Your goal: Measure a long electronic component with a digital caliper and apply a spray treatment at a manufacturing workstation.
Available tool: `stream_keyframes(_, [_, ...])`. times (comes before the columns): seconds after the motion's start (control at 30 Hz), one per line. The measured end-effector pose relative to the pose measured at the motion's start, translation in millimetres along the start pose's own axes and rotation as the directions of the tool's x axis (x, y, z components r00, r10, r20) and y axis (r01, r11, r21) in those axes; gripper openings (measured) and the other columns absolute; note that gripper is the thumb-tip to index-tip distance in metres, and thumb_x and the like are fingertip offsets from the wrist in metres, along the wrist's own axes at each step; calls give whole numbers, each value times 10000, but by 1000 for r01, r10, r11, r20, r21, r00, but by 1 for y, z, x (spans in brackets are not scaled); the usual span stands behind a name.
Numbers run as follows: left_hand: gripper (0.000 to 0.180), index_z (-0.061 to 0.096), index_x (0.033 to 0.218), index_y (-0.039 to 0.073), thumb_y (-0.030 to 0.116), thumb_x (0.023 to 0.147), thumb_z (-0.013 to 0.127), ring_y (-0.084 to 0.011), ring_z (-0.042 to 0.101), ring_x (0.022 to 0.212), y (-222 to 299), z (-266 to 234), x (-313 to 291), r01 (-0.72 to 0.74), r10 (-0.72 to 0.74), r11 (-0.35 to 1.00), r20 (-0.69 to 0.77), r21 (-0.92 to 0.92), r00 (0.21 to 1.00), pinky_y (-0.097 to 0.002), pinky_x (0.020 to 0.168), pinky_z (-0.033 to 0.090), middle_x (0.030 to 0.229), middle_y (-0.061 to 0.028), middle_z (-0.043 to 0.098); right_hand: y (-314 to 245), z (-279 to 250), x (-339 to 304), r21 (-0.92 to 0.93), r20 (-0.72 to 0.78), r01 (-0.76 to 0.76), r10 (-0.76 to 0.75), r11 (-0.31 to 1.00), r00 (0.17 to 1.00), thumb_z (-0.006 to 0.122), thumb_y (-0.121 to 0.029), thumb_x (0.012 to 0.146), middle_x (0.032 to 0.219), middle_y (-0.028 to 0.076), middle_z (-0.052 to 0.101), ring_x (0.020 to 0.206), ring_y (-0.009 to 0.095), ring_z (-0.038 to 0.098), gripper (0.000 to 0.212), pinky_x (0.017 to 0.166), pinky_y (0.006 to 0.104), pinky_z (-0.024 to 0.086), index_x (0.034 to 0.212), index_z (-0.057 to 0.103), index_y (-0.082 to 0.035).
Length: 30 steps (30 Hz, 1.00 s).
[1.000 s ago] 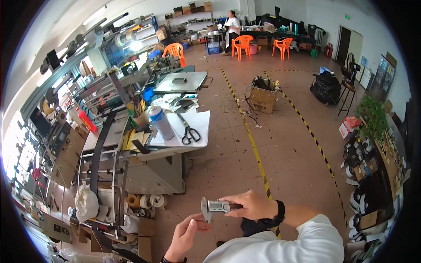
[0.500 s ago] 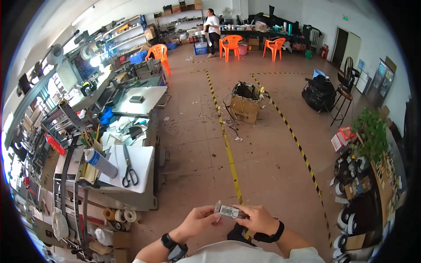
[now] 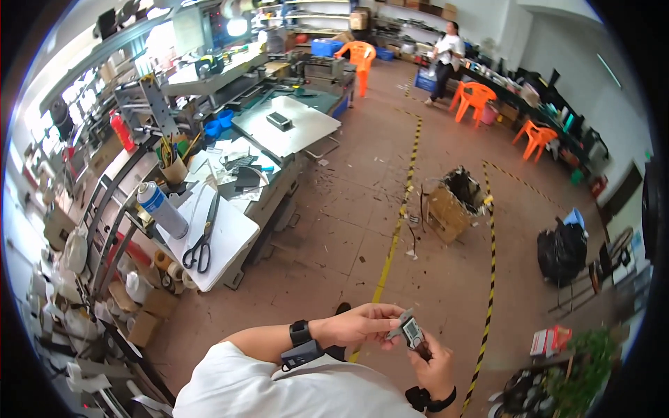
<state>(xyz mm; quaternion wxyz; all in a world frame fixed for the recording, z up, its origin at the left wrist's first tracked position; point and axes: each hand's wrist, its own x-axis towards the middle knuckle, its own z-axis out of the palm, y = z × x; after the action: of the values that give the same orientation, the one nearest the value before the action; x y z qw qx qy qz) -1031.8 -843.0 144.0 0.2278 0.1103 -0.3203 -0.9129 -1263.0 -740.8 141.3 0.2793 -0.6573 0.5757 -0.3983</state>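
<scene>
In front of my body I hold a digital caliper (image 3: 412,333) with a grey case and small display, tilted down to the right. My left hand (image 3: 364,323) pinches it at the jaw end with thumb and fingers. My right hand (image 3: 436,364) is closed around its other end, hiding part of the beam. Whether anything sits between the jaws is hidden by my left fingers. Dark bands are on both wrists.
At left a workbench bears a white board (image 3: 235,240) with large black scissors (image 3: 202,244) and a spray can (image 3: 162,209). A torn cardboard box (image 3: 449,214) stands on the floor between striped tape lines. A person (image 3: 444,63) stands far off near orange chairs (image 3: 474,99).
My view has turned left and leans, so the bench looks nearer and the floor slants. The caliper has swung to a steeper tilt, still in both hands.
</scene>
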Motion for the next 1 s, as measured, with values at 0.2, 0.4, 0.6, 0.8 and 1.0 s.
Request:
stream_keyframes(0.2, [372,514,1378,24,228,1067,523,-87,608,885,69,-79,84,-139,138,990,-51,-16,989,-259,769,519,1011,-19,636,50,-11,127,39,15,-19,18,999,1000,717,-66,848,829,69,678,731,86,598,358,678,262,507,1172,651,70])
stream_keyframes(0.4, [364,537,1356,33,247,1061,541,-75,614,852,173,-141,165,-212,211,977,-112,-2,971,-247,737,524,989,-8,644,92,-27,275,-45,54,-85,87,995,995,711,-90,877,787,33,628,674,84,535,319,621,252,463,1133,647,90])
stream_keyframes(0.6, [346,563,1329,29,244,1059,544,-78,629,850,236,-197,211,-275,263,961,-315,6,912,-252,741,535,967,-11,658,132,-17,403,-18,206,-81,83,997,975,720,-99,863,776,72,636,650,120,551,285,598,285,464,1081,667,76])
stream_keyframes(0.8, [356,558,1340,25,241,1057,548,-89,638,853,266,-252,232,-385,303,922,-538,-44,787,-257,761,549,957,-21,665,171,9,527,123,419,27,-77,992,905,702,-108,879,739,84,642,628,123,572,241,587,287,472,1040,680,71])
stream_keyframes(1.0, [346,583,1309,20,247,1048,566,-131,652,836,306,-281,272,-543,370,838,-789,55,491,-279,768,556,919,-46,666,197,30,668,162,534,116,-186,980,825,728,-104,848,807,155,679,684,233,662,246,637,341,511,1049,694,34])
